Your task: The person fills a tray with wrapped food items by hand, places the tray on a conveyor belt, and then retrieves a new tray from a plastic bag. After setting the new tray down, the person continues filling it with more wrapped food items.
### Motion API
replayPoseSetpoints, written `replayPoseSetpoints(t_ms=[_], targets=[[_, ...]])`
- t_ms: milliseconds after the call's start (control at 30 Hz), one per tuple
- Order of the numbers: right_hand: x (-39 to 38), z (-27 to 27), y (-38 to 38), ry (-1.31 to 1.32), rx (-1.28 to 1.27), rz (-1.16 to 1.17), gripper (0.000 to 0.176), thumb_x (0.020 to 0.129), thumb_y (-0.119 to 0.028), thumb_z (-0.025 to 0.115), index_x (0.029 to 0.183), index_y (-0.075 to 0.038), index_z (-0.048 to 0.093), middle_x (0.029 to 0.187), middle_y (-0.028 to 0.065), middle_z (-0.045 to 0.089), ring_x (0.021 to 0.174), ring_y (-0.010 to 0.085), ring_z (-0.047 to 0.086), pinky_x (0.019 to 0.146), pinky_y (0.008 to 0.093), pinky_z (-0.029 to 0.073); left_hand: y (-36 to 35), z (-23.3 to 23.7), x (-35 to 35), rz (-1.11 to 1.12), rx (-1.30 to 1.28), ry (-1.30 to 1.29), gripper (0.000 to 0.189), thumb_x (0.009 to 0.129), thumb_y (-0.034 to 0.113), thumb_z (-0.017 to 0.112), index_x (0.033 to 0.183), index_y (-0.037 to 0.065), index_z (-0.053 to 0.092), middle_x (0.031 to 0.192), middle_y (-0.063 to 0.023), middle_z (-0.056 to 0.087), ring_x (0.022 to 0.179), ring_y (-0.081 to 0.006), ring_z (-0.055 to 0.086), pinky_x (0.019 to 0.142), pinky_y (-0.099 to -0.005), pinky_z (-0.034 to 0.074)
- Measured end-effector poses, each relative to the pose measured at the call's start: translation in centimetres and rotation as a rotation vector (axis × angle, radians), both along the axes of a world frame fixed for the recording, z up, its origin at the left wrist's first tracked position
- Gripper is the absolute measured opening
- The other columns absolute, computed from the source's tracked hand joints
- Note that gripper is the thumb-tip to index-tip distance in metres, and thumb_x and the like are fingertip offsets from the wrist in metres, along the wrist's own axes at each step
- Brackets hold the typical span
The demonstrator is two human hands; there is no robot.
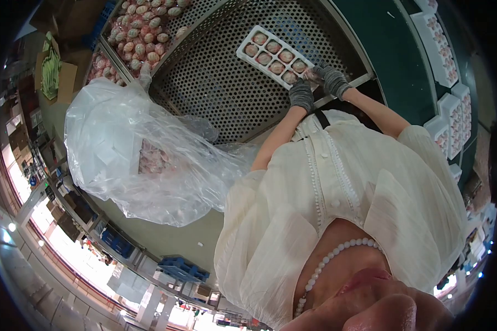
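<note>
A white compartment tray (268, 65) lies slanted on a perforated metal surface (210, 83). Its visible pockets each hold a round, pinkish-white, egg-like piece (285, 56) in clear film. My left hand (301, 95), in a grey knitted glove, has its fingers curled down at the tray's near end. What those fingers hold, if anything, is hidden. Beside it, at the near right corner, my right hand (332, 81) wears a matching glove. Its fingers are bent around a clear-wrapped, egg-like piece that shows only in part. Both hands cover the nearest pockets.
Many wrapped egg-like pieces (143, 36) are heaped behind a metal divider at the upper left. A large clear plastic bag (116, 143) bulges at my left. Along the right runs a green belt (400, 71), with filled white trays (439, 47) beyond it. A metal rim (356, 38) borders the surface.
</note>
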State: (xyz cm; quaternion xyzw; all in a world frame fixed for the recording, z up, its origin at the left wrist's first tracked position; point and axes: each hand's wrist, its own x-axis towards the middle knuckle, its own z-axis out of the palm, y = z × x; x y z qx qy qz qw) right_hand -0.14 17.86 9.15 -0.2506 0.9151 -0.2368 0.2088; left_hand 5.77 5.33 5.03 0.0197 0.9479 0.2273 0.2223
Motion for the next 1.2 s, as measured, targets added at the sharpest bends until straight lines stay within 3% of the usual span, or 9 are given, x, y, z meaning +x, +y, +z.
replayPoseSetpoints(t_ms=[167, 267, 467, 667, 700, 800, 967, 1067, 1200], targets=[[-0.6, 0.4, -2.0, -0.127, 0.157, -0.125, 0.030, 0.078, -0.028, 0.042, 0.092, -0.003, 0.050, 0.085, 0.0198, 0.051, 0.079, 0.0324, 0.052, 0.069, 0.0385, 0.040, 0.6, -4.3, 0.3, -0.119, 0.106, 0.019, 0.031, 0.069, 0.012, 0.045, 0.098, 0.002, 0.048, 0.092, -0.0169, 0.050, 0.084, -0.0314, 0.049, 0.075, -0.0376, 0.039], [-0.3, 1.0, -1.9, -0.034, 0.164, -0.036, 0.026, 0.077, -0.025, 0.041, 0.091, -0.004, 0.051, 0.084, 0.0190, 0.052, 0.077, 0.0319, 0.052, 0.067, 0.0378, 0.041, 0.4, -3.7, 1.6, 0.285, 0.377, 0.202, 0.035, 0.067, 0.019, 0.049, 0.098, 0.003, 0.050, 0.092, -0.0195, 0.050, 0.085, -0.0340, 0.048, 0.073, -0.0384, 0.039], [-0.5, -2.8, -1.5, 0.010, 0.005, 0.070, 0.019, 0.070, -0.018, 0.047, 0.084, -0.008, 0.056, 0.084, 0.0159, 0.053, 0.079, 0.0301, 0.053, 0.066, 0.0360, 0.043, 0.5, -9.3, 1.8, 0.049, 0.310, 0.155, 0.040, 0.071, 0.017, 0.044, 0.108, 0.003, 0.041, 0.103, -0.0209, 0.045, 0.095, -0.0317, 0.043, 0.084, -0.0367, 0.032], [-2.0, -1.3, -3.7, -0.279, 0.287, -0.172, 0.018, 0.067, -0.013, 0.049, 0.082, -0.007, 0.057, 0.086, 0.0171, 0.054, 0.081, 0.0293, 0.054, 0.069, 0.0367, 0.043, -0.3, -3.5, 0.4, 0.051, 0.256, 0.043, 0.029, 0.070, 0.015, 0.045, 0.095, 0.002, 0.051, 0.089, -0.0191, 0.053, 0.085, -0.0311, 0.050, 0.075, -0.0375, 0.039], [-1.5, -0.8, -2.9, 0.098, 0.269, 0.276, 0.017, 0.065, -0.010, 0.049, 0.080, -0.006, 0.057, 0.083, 0.0168, 0.056, 0.079, 0.0278, 0.055, 0.066, 0.0363, 0.044, -0.4, -2.5, -0.2, 0.007, 0.194, 0.021, 0.027, 0.070, 0.016, 0.047, 0.092, 0.001, 0.052, 0.081, -0.0187, 0.055, 0.079, -0.0314, 0.052, 0.070, -0.0378, 0.041], [-1.1, -1.1, -4.3, 0.137, 0.466, 0.340, 0.016, 0.064, -0.010, 0.049, 0.077, -0.005, 0.058, 0.081, 0.0155, 0.057, 0.077, 0.0258, 0.056, 0.063, 0.0356, 0.045, -0.9, -1.4, -0.9, 0.042, 0.262, -0.061, 0.028, 0.071, 0.017, 0.046, 0.093, 0.002, 0.052, 0.077, -0.0183, 0.056, 0.075, -0.0322, 0.053, 0.068, -0.0377, 0.042], [-1.3, -2.2, -4.6, 0.139, 0.449, 0.351, 0.018, 0.065, -0.009, 0.048, 0.080, -0.005, 0.058, 0.079, 0.0146, 0.058, 0.075, 0.0249, 0.057, 0.062, 0.0347, 0.046, -0.5, -2.1, 1.1, 0.198, 0.482, 0.457, 0.024, 0.071, 0.019, 0.045, 0.086, 0.002, 0.052, 0.075, -0.0175, 0.055, 0.071, -0.0338, 0.052, 0.064, -0.0409, 0.041], [-1.5, -3.0, -4.2, 0.096, 0.410, 0.369, 0.019, 0.066, -0.009, 0.048, 0.082, -0.004, 0.057, 0.080, 0.0154, 0.057, 0.076, 0.0251, 0.057, 0.062, 0.0348, 0.046, -1.3, -2.3, -0.6, 0.138, 0.452, -0.007, 0.021, 0.072, 0.018, 0.044, 0.079, 0.001, 0.055, 0.071, -0.0181, 0.055, 0.071, -0.0338, 0.052, 0.065, -0.0405, 0.040], [-1.2, -5.4, -3.5, 0.023, 0.155, 0.076, 0.018, 0.067, -0.008, 0.047, 0.081, -0.004, 0.057, 0.079, 0.0154, 0.057, 0.075, 0.0255, 0.057, 0.061, 0.0352, 0.046, -2.2, -4.1, -0.4, 0.053, 0.529, 0.099, 0.022, 0.073, 0.022, 0.045, 0.074, 0.002, 0.055, 0.071, -0.0173, 0.055, 0.071, -0.0336, 0.052, 0.062, -0.0399, 0.040]])
